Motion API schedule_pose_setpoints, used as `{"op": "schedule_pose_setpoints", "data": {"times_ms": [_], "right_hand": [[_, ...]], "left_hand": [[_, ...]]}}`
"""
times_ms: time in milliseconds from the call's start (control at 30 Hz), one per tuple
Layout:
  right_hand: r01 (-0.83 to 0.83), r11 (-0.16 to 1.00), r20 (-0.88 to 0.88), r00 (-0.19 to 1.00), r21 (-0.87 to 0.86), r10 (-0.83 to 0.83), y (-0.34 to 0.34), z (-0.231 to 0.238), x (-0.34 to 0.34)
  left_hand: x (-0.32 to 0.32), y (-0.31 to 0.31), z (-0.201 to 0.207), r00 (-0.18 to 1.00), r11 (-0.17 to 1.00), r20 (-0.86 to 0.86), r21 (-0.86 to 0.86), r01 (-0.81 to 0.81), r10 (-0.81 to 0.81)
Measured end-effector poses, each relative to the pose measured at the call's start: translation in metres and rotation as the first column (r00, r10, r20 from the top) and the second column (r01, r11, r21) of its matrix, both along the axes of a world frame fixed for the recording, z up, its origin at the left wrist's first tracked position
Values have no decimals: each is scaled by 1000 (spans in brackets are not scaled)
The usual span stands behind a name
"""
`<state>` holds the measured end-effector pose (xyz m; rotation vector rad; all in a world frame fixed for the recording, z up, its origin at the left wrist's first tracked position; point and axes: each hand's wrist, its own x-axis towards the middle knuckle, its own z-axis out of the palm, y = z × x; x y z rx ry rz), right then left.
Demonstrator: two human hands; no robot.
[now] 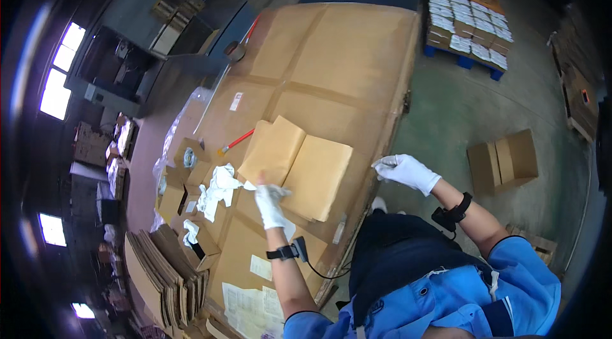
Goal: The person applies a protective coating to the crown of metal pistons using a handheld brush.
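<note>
Brown kraft paper sheets lie on the cardboard-covered table [344, 52] in two overlapping piles. The left paper pile [271, 151] sits askew, partly over the right paper pile [319, 176]. My left hand [271, 204], in a white glove, is at the near left edge of the sheets with thumb and fingers apart; it grips nothing that I can see. Off the table's right edge hovers my right hand [409, 173], also gloved in white. Its fingers reach toward the table, loosely bent and apart from the paper, with nothing visible in them.
Left of the paper lie a red-handled brush [237, 141], crumpled white cloths [220, 187] and small open boxes [191, 164]. Flattened cardboard [166, 275] leans at the near left, beside printed papers [248, 304]. An open carton [503, 162] stands on the floor; a loaded blue pallet [467, 62] is beyond.
</note>
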<state>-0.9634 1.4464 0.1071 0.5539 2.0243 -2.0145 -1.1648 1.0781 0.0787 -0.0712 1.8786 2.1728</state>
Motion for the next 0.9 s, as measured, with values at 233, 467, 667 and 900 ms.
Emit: {"op": "schedule_pose_setpoints", "data": {"times_ms": [233, 467, 667, 900], "right_hand": [[-135, 982, 26, 991, 134, 133, 15, -4, -69], [-434, 779, 249, 900, 452, 358, 41, 31, -97], [-576, 647, 310, 816, 499, 488, 114, 35, -118], [-482, 637, 210, 865, 602, 456, 270, 14, -135]], "left_hand": [[117, 73, 41, 733, 766, 274, 20, 643, -623], [118, 178, 39, 534, 649, 504, 71, 758, -679], [-15, 248, 40, 888, 819, 21, -376, 433, -460], [-230, 329, -5, 971, 749, -184, -620, -233, 151]]}}
